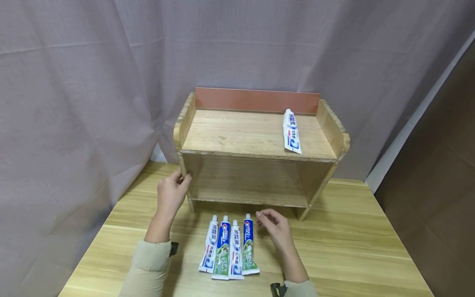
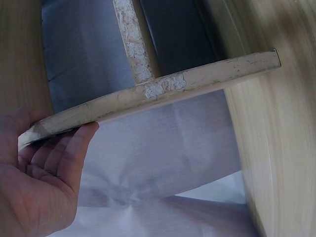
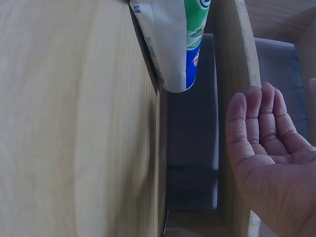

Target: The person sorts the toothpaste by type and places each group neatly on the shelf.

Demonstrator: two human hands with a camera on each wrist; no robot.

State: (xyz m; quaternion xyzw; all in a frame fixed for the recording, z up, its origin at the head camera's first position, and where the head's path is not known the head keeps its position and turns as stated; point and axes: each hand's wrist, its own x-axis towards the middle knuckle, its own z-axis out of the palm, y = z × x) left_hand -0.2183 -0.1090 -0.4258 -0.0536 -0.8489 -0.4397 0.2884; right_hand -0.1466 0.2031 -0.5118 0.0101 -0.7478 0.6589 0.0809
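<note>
With the thumb on one face of its left side panel and the fingers on the other, my left hand grips a small wooden shelf. That grip on the panel edge also shows in the left wrist view. Near the cap of a blue-and-green toothpaste tube, my right hand hovers with loosely bent fingers, holding nothing. In the right wrist view its palm and fingers are visible, apart from the tube. Beside that tube, several toothpaste tubes lie in a row, caps toward the shelf.
One white toothpaste tube lies on the shelf's top board, toward the right. A reddish-brown strip backs that board. The shelf stands on a wood-grain table, before a grey curtain. A brown panel rises at the right.
</note>
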